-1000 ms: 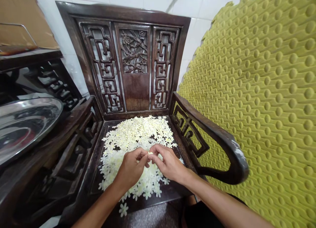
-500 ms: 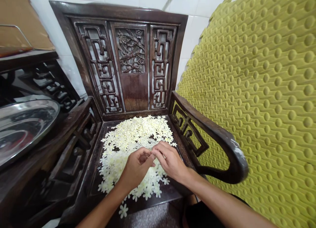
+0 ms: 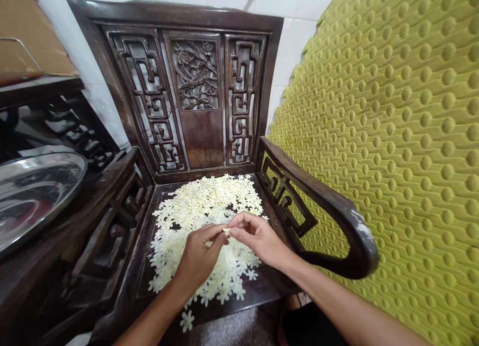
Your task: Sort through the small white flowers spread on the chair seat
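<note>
A heap of small white flower shapes (image 3: 204, 206) covers the seat of a dark carved wooden chair (image 3: 194, 91). My left hand (image 3: 198, 258) and my right hand (image 3: 256, 236) meet above the heap, fingertips pinched together. Between them they hold one small white flower piece (image 3: 226, 230). One loose flower (image 3: 186, 320) lies apart at the seat's front edge.
A curved wooden armrest (image 3: 337, 216) runs along the right of the seat. A yellow-green bumpy foam sheet (image 3: 392, 136) stands at the right. A shiny metal tray (image 3: 33, 191) rests on dark furniture at the left. White tiled wall behind.
Both hands have stayed together over the heap, shifting slightly right and up. The camera view has drifted a little to the right.
</note>
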`<action>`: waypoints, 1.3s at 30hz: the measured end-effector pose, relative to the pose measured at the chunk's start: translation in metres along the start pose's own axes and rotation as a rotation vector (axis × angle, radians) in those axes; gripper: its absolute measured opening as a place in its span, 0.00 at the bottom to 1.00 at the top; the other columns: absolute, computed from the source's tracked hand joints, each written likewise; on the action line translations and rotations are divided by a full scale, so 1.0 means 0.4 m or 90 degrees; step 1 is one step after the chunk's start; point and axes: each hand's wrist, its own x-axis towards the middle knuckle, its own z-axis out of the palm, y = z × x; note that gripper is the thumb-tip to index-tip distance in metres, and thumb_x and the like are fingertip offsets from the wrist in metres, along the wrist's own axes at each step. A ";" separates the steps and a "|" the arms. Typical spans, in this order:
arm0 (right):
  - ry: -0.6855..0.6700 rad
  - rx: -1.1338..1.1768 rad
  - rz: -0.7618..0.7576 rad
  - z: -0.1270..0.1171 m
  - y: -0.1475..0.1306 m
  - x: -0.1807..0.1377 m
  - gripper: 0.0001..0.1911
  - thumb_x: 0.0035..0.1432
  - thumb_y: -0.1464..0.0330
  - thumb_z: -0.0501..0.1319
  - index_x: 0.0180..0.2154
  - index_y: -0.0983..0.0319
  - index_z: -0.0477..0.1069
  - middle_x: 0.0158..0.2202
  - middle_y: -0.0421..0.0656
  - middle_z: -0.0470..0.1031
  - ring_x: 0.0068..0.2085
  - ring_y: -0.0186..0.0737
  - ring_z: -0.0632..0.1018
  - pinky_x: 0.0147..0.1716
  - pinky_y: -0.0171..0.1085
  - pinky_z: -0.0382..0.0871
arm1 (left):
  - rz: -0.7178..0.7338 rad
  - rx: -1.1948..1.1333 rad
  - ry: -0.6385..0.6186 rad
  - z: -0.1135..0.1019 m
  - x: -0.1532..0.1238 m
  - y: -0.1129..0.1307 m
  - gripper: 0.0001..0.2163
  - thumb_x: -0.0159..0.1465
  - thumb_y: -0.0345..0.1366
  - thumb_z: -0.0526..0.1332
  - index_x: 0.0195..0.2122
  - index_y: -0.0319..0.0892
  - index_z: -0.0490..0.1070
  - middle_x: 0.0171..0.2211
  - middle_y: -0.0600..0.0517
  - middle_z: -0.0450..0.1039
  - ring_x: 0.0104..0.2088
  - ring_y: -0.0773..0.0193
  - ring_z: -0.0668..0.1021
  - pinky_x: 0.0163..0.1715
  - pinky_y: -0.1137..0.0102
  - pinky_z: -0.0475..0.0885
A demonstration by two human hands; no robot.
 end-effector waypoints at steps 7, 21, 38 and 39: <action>0.022 -0.127 -0.028 0.011 0.020 -0.016 0.08 0.62 0.63 0.62 0.36 0.62 0.70 0.31 0.39 0.72 0.35 0.36 0.73 0.38 0.35 0.66 | -0.080 0.003 -0.001 0.014 -0.010 0.004 0.08 0.63 0.37 0.61 0.30 0.42 0.77 0.23 0.53 0.74 0.26 0.64 0.76 0.27 0.72 0.68; 0.015 -0.477 -0.130 0.030 0.025 -0.019 0.13 0.71 0.70 0.45 0.32 0.59 0.59 0.31 0.41 0.64 0.34 0.39 0.68 0.36 0.38 0.62 | -0.181 -0.159 -0.087 0.039 -0.016 0.010 0.15 0.64 0.44 0.60 0.24 0.42 0.67 0.20 0.53 0.73 0.23 0.65 0.72 0.26 0.72 0.64; 0.081 -0.080 -0.026 0.022 0.022 -0.003 0.20 0.67 0.55 0.52 0.29 0.62 0.67 0.25 0.38 0.68 0.30 0.36 0.71 0.33 0.35 0.65 | -0.112 -0.124 0.000 0.032 -0.012 0.011 0.11 0.65 0.42 0.58 0.31 0.41 0.72 0.26 0.53 0.73 0.26 0.64 0.76 0.30 0.71 0.69; 0.067 -0.062 -0.021 0.023 0.020 -0.002 0.19 0.66 0.55 0.54 0.30 0.62 0.68 0.27 0.39 0.69 0.31 0.36 0.71 0.33 0.35 0.65 | -0.111 -0.122 0.007 0.031 -0.012 0.008 0.10 0.65 0.42 0.59 0.32 0.41 0.73 0.26 0.53 0.73 0.26 0.64 0.76 0.29 0.71 0.70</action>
